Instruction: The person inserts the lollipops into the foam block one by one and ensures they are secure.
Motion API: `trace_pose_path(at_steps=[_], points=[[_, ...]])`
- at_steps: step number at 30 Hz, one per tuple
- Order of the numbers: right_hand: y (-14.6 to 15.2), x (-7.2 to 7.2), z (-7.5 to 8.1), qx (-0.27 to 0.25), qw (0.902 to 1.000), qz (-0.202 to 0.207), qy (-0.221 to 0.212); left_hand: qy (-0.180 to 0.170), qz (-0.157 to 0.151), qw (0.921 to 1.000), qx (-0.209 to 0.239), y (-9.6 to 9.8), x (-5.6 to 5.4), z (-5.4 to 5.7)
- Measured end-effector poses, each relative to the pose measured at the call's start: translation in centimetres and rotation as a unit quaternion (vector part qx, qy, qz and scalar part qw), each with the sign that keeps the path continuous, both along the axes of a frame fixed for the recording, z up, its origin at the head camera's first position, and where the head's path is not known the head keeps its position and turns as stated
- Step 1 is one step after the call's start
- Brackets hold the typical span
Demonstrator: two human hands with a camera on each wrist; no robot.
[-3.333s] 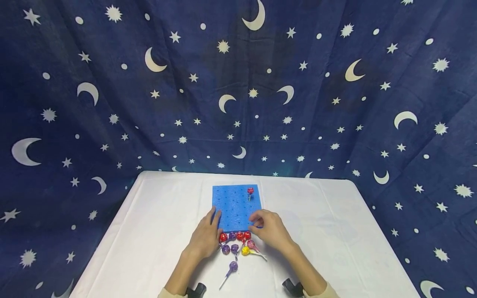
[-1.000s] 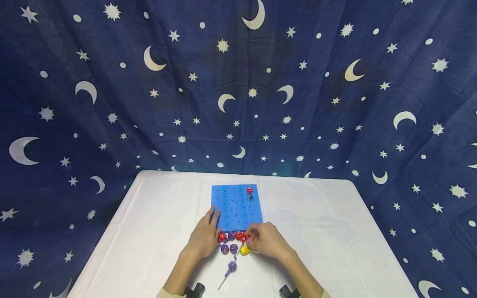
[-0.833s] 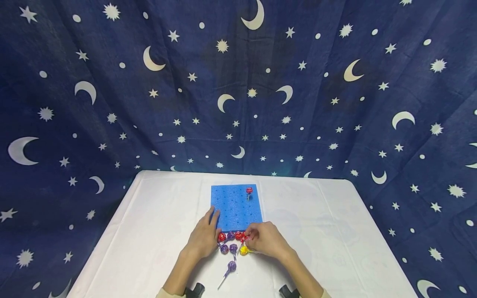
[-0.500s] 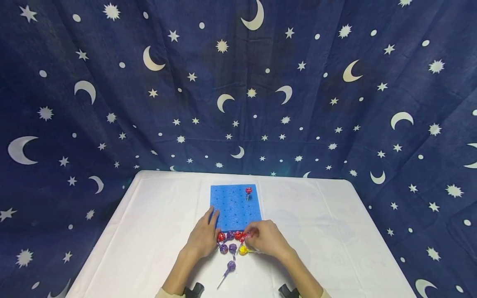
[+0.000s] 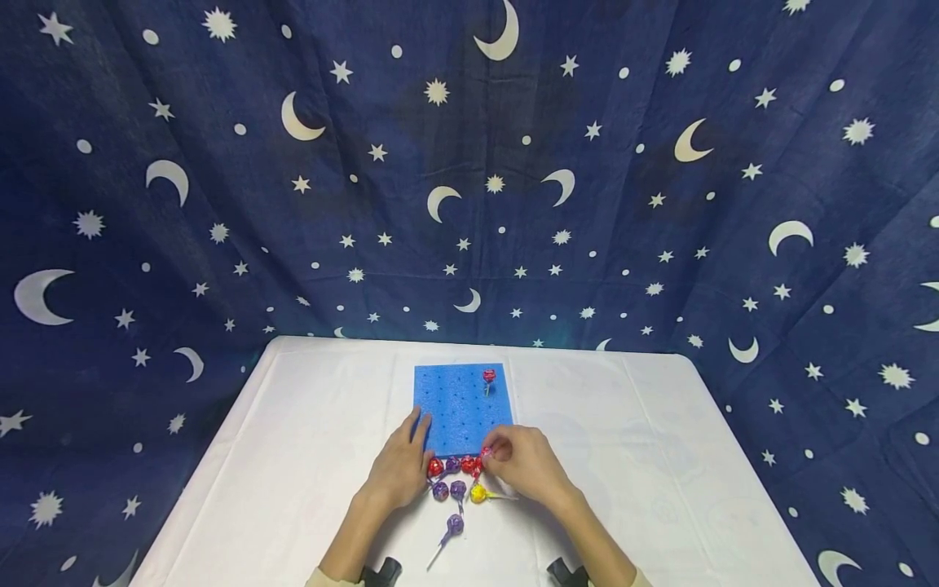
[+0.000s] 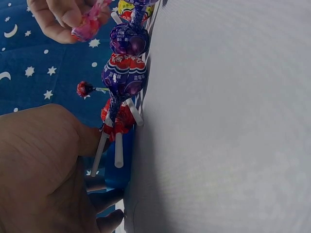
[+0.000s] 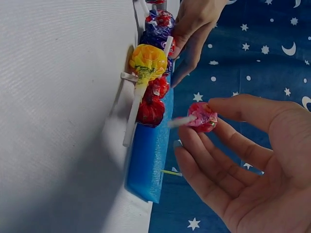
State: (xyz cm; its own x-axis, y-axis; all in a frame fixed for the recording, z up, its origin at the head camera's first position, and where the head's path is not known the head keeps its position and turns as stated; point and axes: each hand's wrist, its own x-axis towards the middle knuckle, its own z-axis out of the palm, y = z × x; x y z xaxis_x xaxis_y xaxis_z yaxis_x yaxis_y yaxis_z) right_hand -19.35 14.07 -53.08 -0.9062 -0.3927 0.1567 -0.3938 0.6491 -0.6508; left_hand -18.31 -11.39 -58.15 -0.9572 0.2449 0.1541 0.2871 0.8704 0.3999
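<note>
My right hand (image 5: 530, 466) pinches a pink-wrapped lollipop (image 7: 201, 116) by its head between thumb and fingers. In the right wrist view the lollipop is clear of the table, its white stick turned toward the foam. My left hand (image 5: 396, 469) rests with extended fingers along the left edge of a blue foam block (image 5: 458, 408) dotted with small holes. One red lollipop (image 5: 489, 376) stands upright in the block's far right part. Along its front edge lie red lollipops (image 5: 435, 466) and a purple one (image 5: 452, 465).
Nearer me on the white table (image 5: 623, 473) lie a yellow lollipop (image 5: 478, 493) and several more purple ones, one lollipop (image 5: 455, 524) set apart in front. A dark blue star-and-moon curtain (image 5: 469, 163) hangs behind the table.
My right hand went from the block's front right corner to the pink lollipop, picked it up from the table and raised it toward the block's front edge. My left hand stays put.
</note>
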Motion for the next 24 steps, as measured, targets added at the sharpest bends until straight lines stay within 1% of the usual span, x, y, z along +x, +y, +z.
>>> trace_pose_path(at_steps=[5,12,18,22,24], points=[[-0.03,-0.05,0.22,-0.014,0.9998,-0.010,0.001,0.010,-0.002,0.9999,0.004,0.02,0.06,0.07],[-0.05,0.03,0.27,-0.025,0.9995,-0.020,0.006,-0.005,0.003,1.0000,-0.001,0.03,0.12,0.11],[-0.08,0.13,0.13,-0.058,0.9975,-0.036,0.018,-0.003,0.004,1.0000,-0.005,0.00,0.06,-0.03],[-0.14,0.16,0.09,-0.083,0.9956,-0.035,0.027,0.000,0.002,1.0000,-0.005,0.02,0.00,-0.04],[-0.17,0.17,0.09,-0.087,0.9950,-0.037,0.033,0.001,0.002,1.0000,-0.004,0.04,0.00,-0.01]])
